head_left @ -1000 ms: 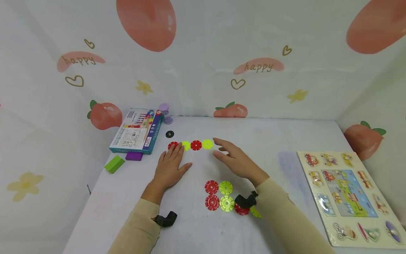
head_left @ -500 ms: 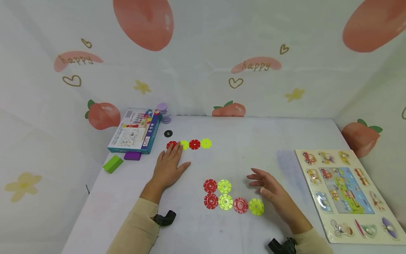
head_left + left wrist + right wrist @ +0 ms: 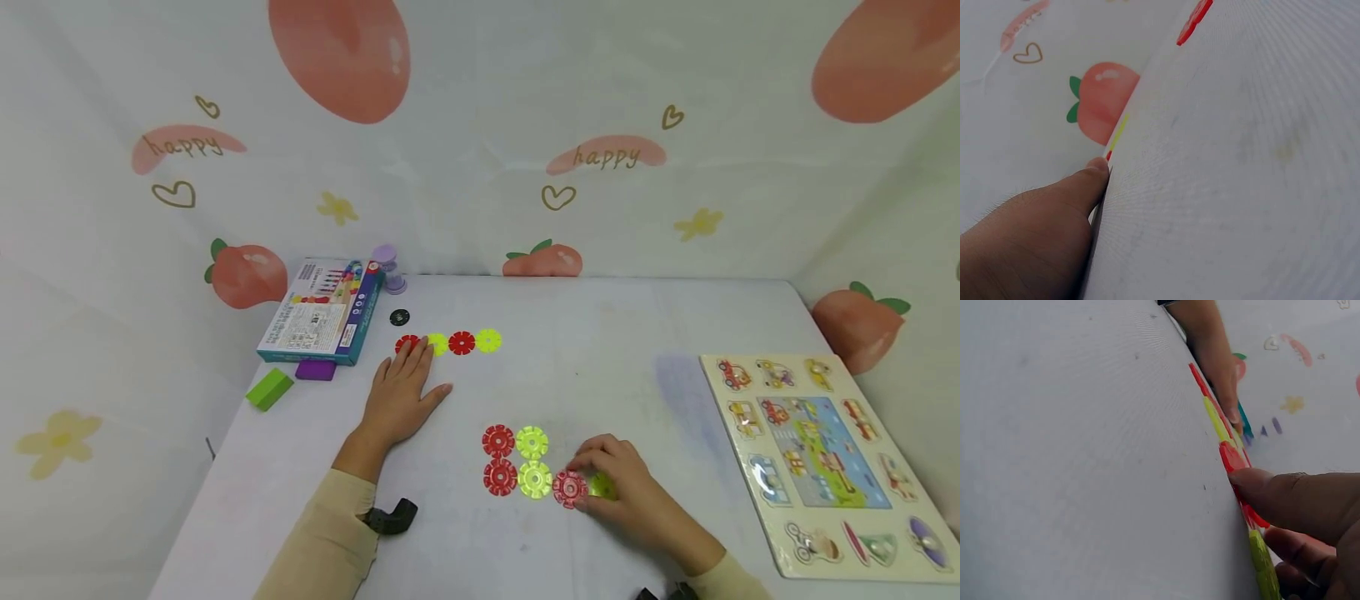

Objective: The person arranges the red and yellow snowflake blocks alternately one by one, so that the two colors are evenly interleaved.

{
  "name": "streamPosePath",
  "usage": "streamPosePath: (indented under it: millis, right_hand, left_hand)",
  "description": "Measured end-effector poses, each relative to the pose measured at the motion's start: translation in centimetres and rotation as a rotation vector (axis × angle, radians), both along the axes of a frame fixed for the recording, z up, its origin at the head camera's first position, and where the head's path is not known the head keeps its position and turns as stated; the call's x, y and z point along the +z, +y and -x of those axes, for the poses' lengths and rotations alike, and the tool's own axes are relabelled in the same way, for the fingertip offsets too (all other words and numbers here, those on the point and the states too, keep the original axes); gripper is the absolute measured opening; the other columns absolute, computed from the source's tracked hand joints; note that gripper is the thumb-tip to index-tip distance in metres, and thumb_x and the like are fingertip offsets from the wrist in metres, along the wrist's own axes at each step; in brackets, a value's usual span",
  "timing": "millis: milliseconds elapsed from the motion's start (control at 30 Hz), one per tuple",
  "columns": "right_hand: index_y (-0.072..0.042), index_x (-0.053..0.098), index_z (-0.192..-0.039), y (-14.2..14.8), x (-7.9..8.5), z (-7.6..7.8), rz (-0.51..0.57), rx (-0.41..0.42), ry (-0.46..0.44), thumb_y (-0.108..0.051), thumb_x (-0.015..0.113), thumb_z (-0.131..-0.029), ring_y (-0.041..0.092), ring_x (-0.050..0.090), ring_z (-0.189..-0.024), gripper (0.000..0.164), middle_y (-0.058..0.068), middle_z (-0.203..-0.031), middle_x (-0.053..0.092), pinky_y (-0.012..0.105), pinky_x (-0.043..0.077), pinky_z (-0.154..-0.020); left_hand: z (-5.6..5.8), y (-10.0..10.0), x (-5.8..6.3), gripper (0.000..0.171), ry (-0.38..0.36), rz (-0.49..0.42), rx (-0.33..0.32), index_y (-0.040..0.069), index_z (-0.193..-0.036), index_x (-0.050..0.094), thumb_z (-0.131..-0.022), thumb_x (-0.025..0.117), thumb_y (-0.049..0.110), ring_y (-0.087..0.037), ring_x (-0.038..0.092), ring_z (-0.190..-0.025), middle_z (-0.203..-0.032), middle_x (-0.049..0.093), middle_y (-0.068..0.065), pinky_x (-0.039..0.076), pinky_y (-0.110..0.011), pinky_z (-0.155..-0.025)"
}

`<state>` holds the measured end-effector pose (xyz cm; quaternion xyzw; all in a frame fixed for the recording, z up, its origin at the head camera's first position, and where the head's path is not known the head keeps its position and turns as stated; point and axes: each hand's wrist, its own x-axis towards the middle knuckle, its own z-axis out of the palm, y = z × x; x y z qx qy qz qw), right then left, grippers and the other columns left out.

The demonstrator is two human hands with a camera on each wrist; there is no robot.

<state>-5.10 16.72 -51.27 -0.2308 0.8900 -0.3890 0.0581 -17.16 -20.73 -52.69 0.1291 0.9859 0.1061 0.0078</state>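
My left hand point(image 3: 397, 396) rests flat on the table, its fingertips over the red notched disc point(image 3: 406, 341) and the edge of the yellow one point(image 3: 438, 344) in the far row. Another red disc point(image 3: 462, 342) and a yellow disc point(image 3: 489, 340) continue that row. My right hand point(image 3: 633, 492) pinches a red notched disc point(image 3: 570, 489) in the near group between thumb point(image 3: 1260, 487) and fingers. Under that hand lies a yellow disc point(image 3: 602, 487), partly hidden. Left of it are two red discs point(image 3: 499, 477) and two yellow discs point(image 3: 535, 480).
A black disc point(image 3: 400, 317) lies behind the far row. At the back left are a flat box point(image 3: 318, 312), a purple hourglass-shaped thing point(image 3: 390, 268), a purple block point(image 3: 316, 370) and a green block point(image 3: 270, 389). A picture puzzle board point(image 3: 825, 467) occupies the right side.
My right hand has moved from beside the far row back toward the near group, and its fingers have closed on a red disc. The left hand has stayed in place.
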Motion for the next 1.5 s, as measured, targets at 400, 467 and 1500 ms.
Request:
streamPosePath:
  millis: [400,467,1500]
  right_hand:
    - [-0.025,0.065,-0.103,-1.6,3.2,3.3,0.127,-0.141,-0.135,-0.023,0.07,-0.09,0.013,0.056,-0.074,0.015,-0.01,-0.086,0.061,0.027,0.05,-0.062]
    - [-0.025,0.065,-0.104,-2.1,3.9,5.0,0.165,-0.175,-0.119,-0.025,0.069,-0.09,0.015,0.056,-0.072,0.014,-0.007,-0.085,0.062,0.028,0.05,-0.059]
    - [-0.014,0.044,-0.145,-7.9,2.7,16.4,-0.61,0.073,0.107,-0.037,0.064,-0.091,0.028,0.024,-0.14,0.062,0.001,-0.149,0.038,0.055,0.031,-0.104]
  left_hand:
    - [-0.1,0.1,0.0,0.086,-0.004,0.002,0.0,0.019,-0.155,0.015,-0.089,0.036,0.071,-0.024,-0.002,-0.144,-0.16,0.005,0.003,0.003,-0.055,-0.111]
    - [0.0,0.0,-0.1,0.086,-0.003,0.005,0.002,0.019,-0.155,0.014,-0.089,0.035,0.071,-0.024,-0.002,-0.144,-0.16,0.005,0.003,0.003,-0.054,-0.112]
    - [-0.2,0.1,0.1,0.084,0.016,-0.016,-0.007,0.016,-0.154,0.019,-0.09,0.04,0.067,-0.025,0.001,-0.144,-0.159,0.011,0.0,0.005,-0.056,-0.111]
